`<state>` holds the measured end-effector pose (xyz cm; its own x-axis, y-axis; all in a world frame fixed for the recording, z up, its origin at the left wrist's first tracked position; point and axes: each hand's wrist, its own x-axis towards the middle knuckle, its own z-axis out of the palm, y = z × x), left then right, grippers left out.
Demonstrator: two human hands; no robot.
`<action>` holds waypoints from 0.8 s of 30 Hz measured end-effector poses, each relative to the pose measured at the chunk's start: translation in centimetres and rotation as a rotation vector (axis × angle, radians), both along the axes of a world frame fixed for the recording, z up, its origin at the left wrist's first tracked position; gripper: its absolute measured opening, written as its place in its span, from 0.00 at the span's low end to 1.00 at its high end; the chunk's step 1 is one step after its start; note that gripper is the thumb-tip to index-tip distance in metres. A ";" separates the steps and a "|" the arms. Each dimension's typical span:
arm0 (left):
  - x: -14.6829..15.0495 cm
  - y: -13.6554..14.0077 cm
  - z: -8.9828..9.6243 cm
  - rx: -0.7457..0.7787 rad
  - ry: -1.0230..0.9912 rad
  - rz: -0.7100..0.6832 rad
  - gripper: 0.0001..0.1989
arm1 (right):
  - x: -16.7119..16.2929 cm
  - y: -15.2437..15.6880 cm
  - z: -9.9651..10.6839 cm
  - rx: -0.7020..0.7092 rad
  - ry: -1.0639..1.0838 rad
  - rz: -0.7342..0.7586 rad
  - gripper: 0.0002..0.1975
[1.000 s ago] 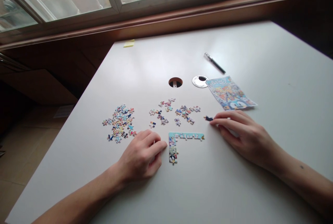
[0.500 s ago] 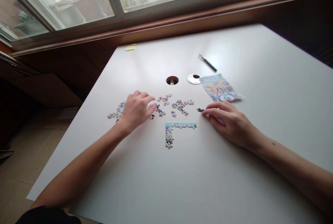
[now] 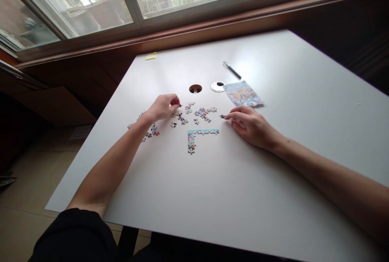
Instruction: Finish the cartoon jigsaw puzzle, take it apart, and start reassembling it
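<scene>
My left hand (image 3: 165, 106) pinches a small dark reddish jigsaw piece (image 3: 180, 105) at its fingertips, over the left part of the loose pieces. Between the thumb and forefinger of my right hand (image 3: 247, 122) is a dark jigsaw piece (image 3: 223, 116), held low at the table. An L-shaped joined strip of puzzle (image 3: 203, 131) lies between the hands, with a light-blue top edge and a colourful left side. Scattered loose pieces (image 3: 206, 112) lie just beyond it. Another pile of pieces (image 3: 154, 129) is partly hidden by my left wrist and forearm.
Behind my right hand lies a colourful picture sheet (image 3: 243, 93). A dark pen (image 3: 232, 70) is farther back. The white table (image 3: 194, 189) has a round cable hole (image 3: 195, 89) and a metal ring cover (image 3: 218, 86). A yellow sticky note (image 3: 151, 56) marks the far left corner.
My left hand has moved up and its fingers have closed on a piece. My right hand still holds its dark piece. The whole view has shifted slightly.
</scene>
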<state>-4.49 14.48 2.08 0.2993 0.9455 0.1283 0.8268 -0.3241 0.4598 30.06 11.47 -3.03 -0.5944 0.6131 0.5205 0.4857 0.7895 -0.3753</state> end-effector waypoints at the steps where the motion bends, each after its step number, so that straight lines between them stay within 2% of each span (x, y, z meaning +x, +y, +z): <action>1: 0.2 -1.2 0.2 -0.004 -0.079 -0.025 0.05 | 0.0 0.0 0.0 0.014 0.001 -0.005 0.11; 4: 1.3 -5.9 0.7 -0.049 -0.249 -0.139 0.06 | 0.0 0.0 0.1 0.072 -0.015 -0.046 0.11; 7: 2.1 -10.8 0.1 -0.029 -0.297 -0.314 0.03 | -0.3 -0.6 1.0 0.163 -0.031 -0.071 0.10; 10: 2.4 -13.9 -1.2 -0.004 -0.352 -0.387 0.03 | -1.4 -2.5 2.2 0.197 -0.033 0.024 0.08; 13: 2.3 -15.1 -2.4 0.026 -0.365 -0.421 0.03 | -3.3 -5.2 3.3 0.068 -0.063 0.227 0.07; 18: 2.6 -15.3 -2.9 0.070 -0.340 -0.451 0.05 | -5.8 -8.3 3.2 -0.114 -0.114 0.346 0.07; 24: 2.5 -15.6 -3.0 0.169 -0.299 -0.403 0.08 | -5.7 -8.1 2.2 -0.079 -0.142 0.411 0.08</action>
